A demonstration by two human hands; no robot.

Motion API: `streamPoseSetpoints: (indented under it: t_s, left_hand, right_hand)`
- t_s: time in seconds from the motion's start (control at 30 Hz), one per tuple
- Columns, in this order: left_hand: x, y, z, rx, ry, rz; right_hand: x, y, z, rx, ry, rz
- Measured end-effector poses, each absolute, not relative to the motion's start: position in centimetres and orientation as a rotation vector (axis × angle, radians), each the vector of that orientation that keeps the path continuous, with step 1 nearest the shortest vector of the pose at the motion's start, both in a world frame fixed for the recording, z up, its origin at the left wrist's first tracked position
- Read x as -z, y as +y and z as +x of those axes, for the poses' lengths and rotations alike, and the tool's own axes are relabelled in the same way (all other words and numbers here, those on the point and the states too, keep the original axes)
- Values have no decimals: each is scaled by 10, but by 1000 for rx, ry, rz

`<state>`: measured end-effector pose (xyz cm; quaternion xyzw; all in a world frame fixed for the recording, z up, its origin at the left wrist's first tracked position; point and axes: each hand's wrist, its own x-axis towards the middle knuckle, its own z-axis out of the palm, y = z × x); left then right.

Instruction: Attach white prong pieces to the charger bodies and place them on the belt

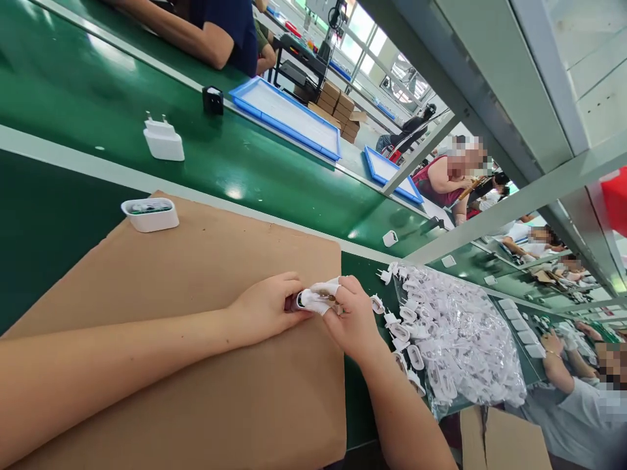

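Above the brown cardboard sheet (235, 261), my two hands meet at a small white charger housing (300, 299). My left hand (267, 303) is closed around its near end, its fingers hiding most of it. A dark interior shows at the opening. My right hand (353, 320) pinches a white plug piece (334, 299) with thin metal parts against that opening. White coverings, like finger cots, appear on the right fingertips and partly hide the piece. Another open white housing (154, 219), with a green circuit board inside, rests at the cardboard's far left corner.
Right of the cardboard lie a large clear bag of white plug parts (470, 346) and several loose ones. A white charger (164, 140) and a black one (213, 101) sit on the green belt (274, 189). Blue trays (289, 121) line its far side. Co-workers sit around; metal beams cross overhead.
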<state>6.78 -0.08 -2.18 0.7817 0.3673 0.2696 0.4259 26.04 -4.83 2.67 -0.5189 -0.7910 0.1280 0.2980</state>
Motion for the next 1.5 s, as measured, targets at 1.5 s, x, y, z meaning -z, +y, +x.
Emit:
streamPoseSetpoints:
  t_s: [1.5]
  left_hand:
    - [-31,170,31,-666,1985,1922]
  right_hand:
    - [-47,-38,336,-251,-1938,-2442]
